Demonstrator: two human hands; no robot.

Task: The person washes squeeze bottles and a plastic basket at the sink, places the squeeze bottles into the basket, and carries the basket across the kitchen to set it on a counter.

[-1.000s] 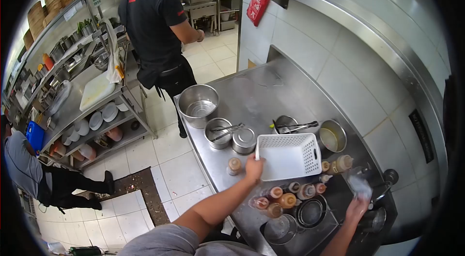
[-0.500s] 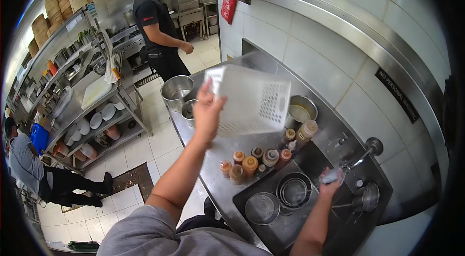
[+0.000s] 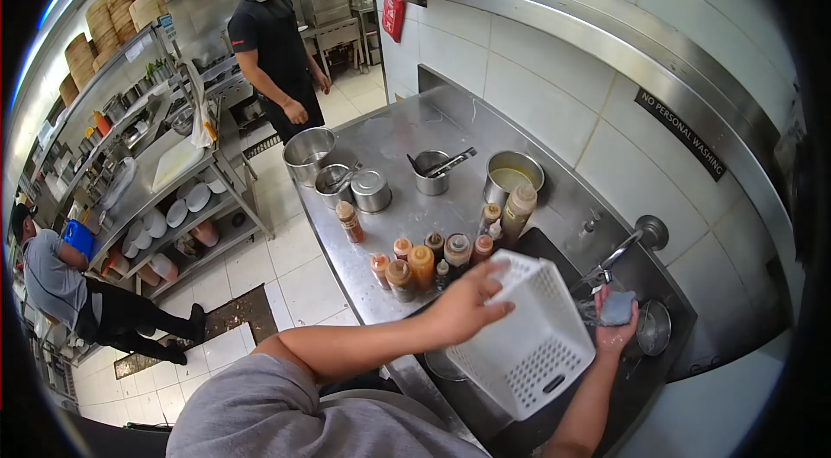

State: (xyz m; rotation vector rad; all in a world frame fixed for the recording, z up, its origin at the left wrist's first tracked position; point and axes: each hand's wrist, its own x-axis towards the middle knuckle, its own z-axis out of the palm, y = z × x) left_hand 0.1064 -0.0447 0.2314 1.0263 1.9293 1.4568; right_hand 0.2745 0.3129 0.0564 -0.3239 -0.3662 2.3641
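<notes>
My left hand [image 3: 467,309] grips the rim of a white perforated plastic basket [image 3: 558,345], which is tilted over the sink [image 3: 619,423]. In my right hand [image 3: 613,337] lies a grey-blue sponge [image 3: 616,309], held palm up just below the faucet [image 3: 616,257], where water seems to run. Beside the right hand, a round metal strainer [image 3: 654,328] rests in the sink. The basket hides most of the pans in the sink; only part of one round pan [image 3: 443,364] shows at its left.
Several sauce bottles [image 3: 421,266] crowd the steel counter [image 3: 389,142] at the sink's edge. Metal pots [image 3: 309,155] and a pot of yellowish liquid [image 3: 513,177] stand farther back. One person [image 3: 273,42] stands beyond the counter; another person [image 3: 65,285] is at the far left.
My left hand has brought the basket from above the counter down and right over the sink, uncovering the bottles and pots. My right hand with the sponge has shifted slightly right.
</notes>
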